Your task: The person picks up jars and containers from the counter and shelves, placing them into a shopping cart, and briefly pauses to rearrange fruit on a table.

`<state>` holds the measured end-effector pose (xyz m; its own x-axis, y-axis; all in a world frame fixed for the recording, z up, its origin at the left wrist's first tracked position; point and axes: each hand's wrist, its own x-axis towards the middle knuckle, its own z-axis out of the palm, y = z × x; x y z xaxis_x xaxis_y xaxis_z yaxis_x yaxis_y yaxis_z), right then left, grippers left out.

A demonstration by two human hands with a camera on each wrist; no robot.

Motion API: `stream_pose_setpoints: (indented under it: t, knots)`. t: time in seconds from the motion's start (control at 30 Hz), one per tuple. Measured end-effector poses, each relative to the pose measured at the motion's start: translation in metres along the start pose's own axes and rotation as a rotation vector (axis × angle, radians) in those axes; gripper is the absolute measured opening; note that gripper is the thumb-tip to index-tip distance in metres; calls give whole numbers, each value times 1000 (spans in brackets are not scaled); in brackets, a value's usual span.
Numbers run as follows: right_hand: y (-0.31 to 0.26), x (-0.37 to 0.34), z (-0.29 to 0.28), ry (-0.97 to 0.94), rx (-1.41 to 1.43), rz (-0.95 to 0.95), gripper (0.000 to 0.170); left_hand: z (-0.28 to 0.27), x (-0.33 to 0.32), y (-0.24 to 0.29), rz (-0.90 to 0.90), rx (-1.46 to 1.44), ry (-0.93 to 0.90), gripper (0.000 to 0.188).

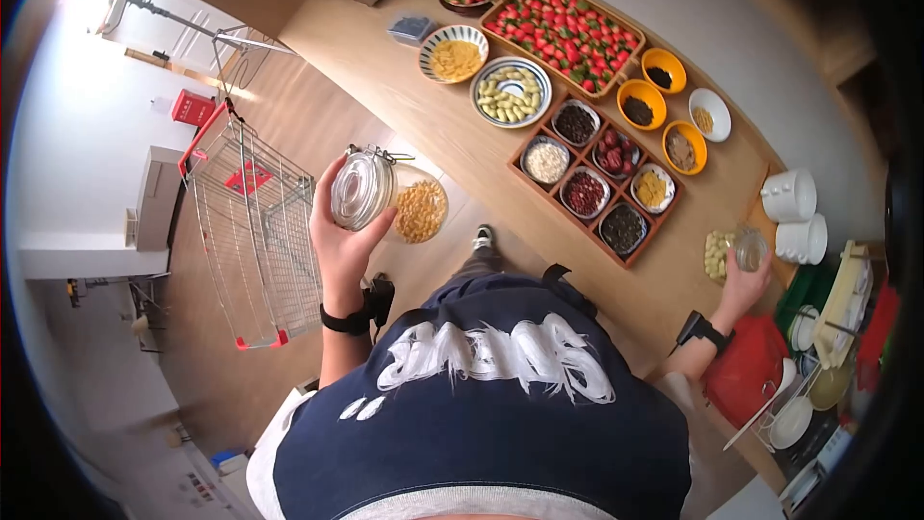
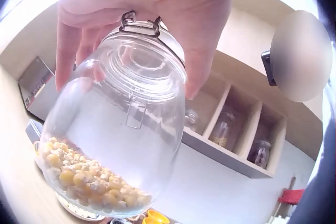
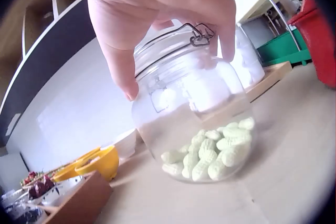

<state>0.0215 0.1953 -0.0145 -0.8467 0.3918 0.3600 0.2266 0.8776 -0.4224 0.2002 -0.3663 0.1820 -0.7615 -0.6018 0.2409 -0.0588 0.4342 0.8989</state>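
Note:
My left hand [image 1: 344,231] grips a clip-top glass jar [image 2: 113,113] round its lid [image 1: 363,191], fingers on one side and thumb on the other. Yellow corn kernels [image 2: 94,182] fill its lower part; the jar is held up in front of the counter's edge. Over at the right end of the counter, my right hand [image 1: 747,282] grips a second clip-top glass jar [image 3: 194,108] by its lid. Pale green, peanut-shaped pieces [image 3: 212,153] lie in the bottom of that jar, which is low over the counter top [image 3: 273,182].
A wooden divided box [image 1: 597,183] with small bowls stands mid-counter. Behind it are a strawberry tray [image 1: 635,31], orange bowls [image 1: 664,67] and a white bowl [image 1: 710,106]. White cups [image 1: 789,195] and a red bag [image 1: 746,376] sit at right; a shopping cart [image 1: 255,250] stands left.

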Motion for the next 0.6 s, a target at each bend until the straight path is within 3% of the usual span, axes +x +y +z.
stream_pose_setpoints:
  t: [0.2, 0.37, 0.47, 0.53, 0.6]
  knots:
    - [-99, -20, -74, 167, -158, -48, 86, -65, 43, -55, 6, -35, 73, 78]
    - [-267, -62, -112, 197, -157, 76, 87, -140, 90, -108, -21, -134, 80, 78]
    - [-358, -81, -106, 99, -3, 65, 85, -182, 120, -139, 31, -97, 34, 78]
    - [-402, -90, -83, -5, 541, -161, 82, -202, 141, -163, 67, -116, 18, 79]
    - [-453, -96, -62, -154, 798, -191, 81, -215, 159, -179, 37, -128, -4, 80]
